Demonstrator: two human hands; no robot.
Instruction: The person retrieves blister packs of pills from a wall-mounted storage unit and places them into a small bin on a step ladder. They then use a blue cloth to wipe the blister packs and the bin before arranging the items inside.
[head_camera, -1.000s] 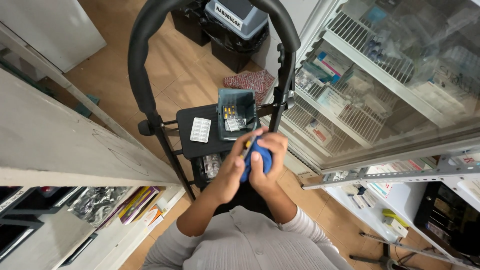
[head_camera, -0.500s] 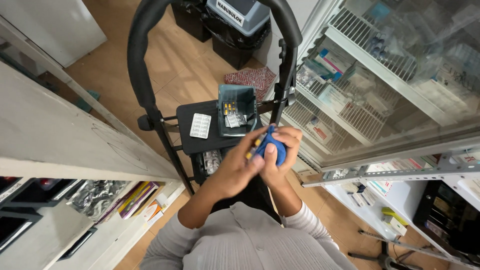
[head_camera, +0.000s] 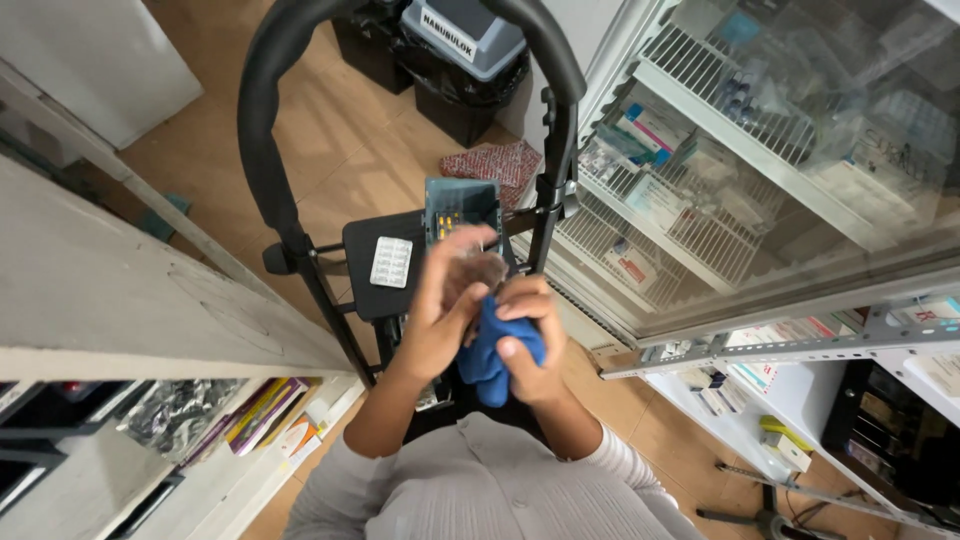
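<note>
Frankly, from my head view a good deal is masked. My right hand (head_camera: 528, 325) has its fingers curled tight around a blue cloth (head_camera: 487, 358), which bunches out below the palm; how much of it is folded inside I cannot tell. My left hand (head_camera: 447, 295) rises in front with fingers loosely spread, touching something clear and blurred that I cannot make out. Both hands cover part of the black tray (head_camera: 365, 250) on the trolley and the lower edge of the small bin (head_camera: 461, 208) standing on it. A white blister pack (head_camera: 391, 262) lies on the tray, just left of the hands. The trolley's looped handle (head_camera: 262, 130) arches over everything. Right of it, a glass-doored cabinet (head_camera: 760, 170) shows boxes on wire shelves, dimmed by reflections. A shelf (head_camera: 110, 290) edges the left.
</note>
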